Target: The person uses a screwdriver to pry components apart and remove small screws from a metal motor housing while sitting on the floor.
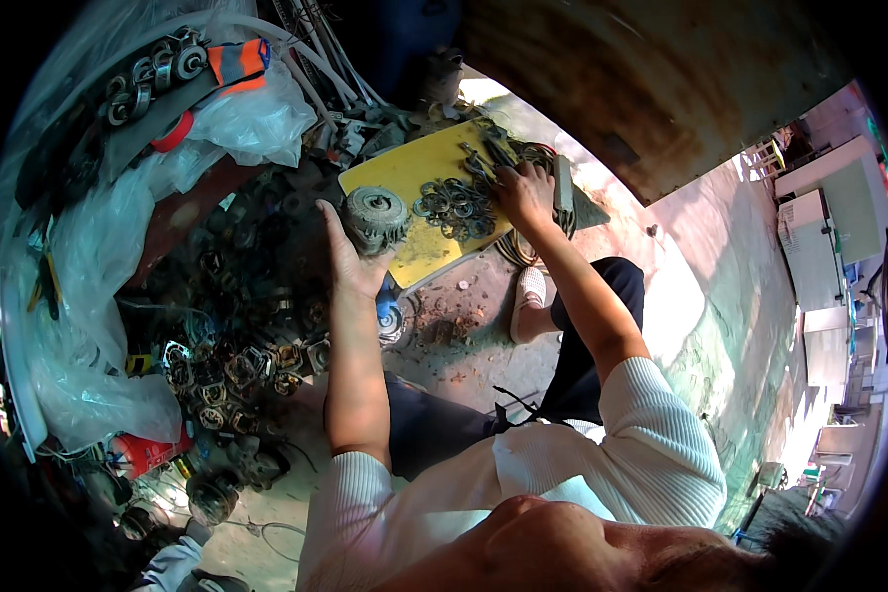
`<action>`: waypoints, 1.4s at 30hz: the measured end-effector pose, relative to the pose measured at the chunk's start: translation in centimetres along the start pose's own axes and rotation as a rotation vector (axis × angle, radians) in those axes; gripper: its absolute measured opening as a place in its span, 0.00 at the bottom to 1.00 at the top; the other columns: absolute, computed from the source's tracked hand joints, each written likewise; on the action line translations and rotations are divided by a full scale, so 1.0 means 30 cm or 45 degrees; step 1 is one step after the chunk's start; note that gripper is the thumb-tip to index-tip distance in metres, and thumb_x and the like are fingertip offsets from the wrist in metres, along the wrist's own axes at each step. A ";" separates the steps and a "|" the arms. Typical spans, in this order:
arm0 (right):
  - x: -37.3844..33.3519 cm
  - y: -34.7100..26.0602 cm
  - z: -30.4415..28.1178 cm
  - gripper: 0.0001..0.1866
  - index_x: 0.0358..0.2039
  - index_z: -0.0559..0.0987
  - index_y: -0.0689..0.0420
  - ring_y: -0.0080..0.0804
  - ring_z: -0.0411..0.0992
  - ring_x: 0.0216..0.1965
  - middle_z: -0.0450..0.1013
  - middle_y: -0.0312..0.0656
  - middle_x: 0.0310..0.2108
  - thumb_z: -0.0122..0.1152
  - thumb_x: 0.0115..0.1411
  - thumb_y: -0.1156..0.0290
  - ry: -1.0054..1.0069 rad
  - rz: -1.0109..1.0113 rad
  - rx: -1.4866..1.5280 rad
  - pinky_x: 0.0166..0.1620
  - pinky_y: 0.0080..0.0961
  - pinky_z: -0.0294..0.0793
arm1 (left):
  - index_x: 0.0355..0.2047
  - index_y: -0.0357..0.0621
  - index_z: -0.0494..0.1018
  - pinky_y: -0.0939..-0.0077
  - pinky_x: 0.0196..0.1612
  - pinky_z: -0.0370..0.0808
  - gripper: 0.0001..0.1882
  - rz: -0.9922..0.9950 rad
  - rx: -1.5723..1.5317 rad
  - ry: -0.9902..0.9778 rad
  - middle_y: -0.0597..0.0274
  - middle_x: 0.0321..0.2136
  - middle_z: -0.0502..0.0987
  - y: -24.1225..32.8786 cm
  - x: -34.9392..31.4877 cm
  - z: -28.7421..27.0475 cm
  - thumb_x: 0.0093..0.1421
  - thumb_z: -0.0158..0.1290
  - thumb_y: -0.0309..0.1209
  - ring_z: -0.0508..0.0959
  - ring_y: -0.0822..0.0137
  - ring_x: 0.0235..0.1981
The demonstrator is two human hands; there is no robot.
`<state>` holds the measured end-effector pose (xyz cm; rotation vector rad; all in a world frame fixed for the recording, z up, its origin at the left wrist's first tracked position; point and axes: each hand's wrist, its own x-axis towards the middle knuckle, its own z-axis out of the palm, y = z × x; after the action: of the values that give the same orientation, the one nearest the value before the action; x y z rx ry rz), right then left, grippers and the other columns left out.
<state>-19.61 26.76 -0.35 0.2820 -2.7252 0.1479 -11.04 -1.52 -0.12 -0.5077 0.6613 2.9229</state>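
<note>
In my left hand (358,259) rests a round, dusty grey metal motor housing (377,215) with a finned side and a raised hub; the fingers are behind and beneath it. My right hand (526,194) reaches over the far right part of a yellow board (429,259), its fingers apart and bent down by some dark hand tools (483,158). Whether the fingertips touch a tool is hard to make out. Between the hands, a pile of metal rings (454,207) lies on the board.
Left of me spreads a heap of small motor parts (232,370), with clear plastic sheeting (89,316) beyond it. A rusty panel (651,89) overhangs at upper right. A grey block (562,187) and coiled cable (516,249) lie beside the board. My foot (531,296) is close by.
</note>
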 end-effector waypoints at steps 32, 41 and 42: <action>0.062 -0.045 -0.032 0.14 0.36 0.71 0.63 0.31 0.70 0.19 0.71 0.40 0.21 0.49 0.69 0.63 -0.605 0.308 0.985 0.27 0.26 0.71 | 0.57 0.54 0.68 0.53 0.54 0.70 0.32 0.053 0.425 -0.036 0.66 0.52 0.74 -0.038 -0.037 -0.007 0.55 0.64 0.46 0.73 0.64 0.54; 0.018 -0.244 -0.419 0.22 0.62 0.68 0.59 0.12 0.60 0.26 0.64 0.28 0.28 0.49 0.71 0.64 -0.930 0.028 1.307 0.25 0.13 0.62 | 0.59 0.46 0.62 0.70 0.45 0.77 0.39 0.335 0.648 0.006 0.62 0.47 0.75 -0.089 -0.028 0.057 0.51 0.70 0.36 0.78 0.68 0.44; 0.015 -0.258 -0.430 0.22 0.62 0.68 0.59 0.12 0.60 0.26 0.63 0.27 0.28 0.48 0.71 0.65 -0.924 0.078 1.342 0.25 0.12 0.62 | 0.57 0.47 0.64 0.73 0.43 0.78 0.37 0.406 0.669 -0.018 0.63 0.47 0.76 -0.099 -0.009 0.043 0.51 0.70 0.37 0.79 0.69 0.42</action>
<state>-13.52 20.97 12.14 0.6182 -3.0355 1.8143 -10.68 1.71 -0.10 -0.3426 1.5694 2.8325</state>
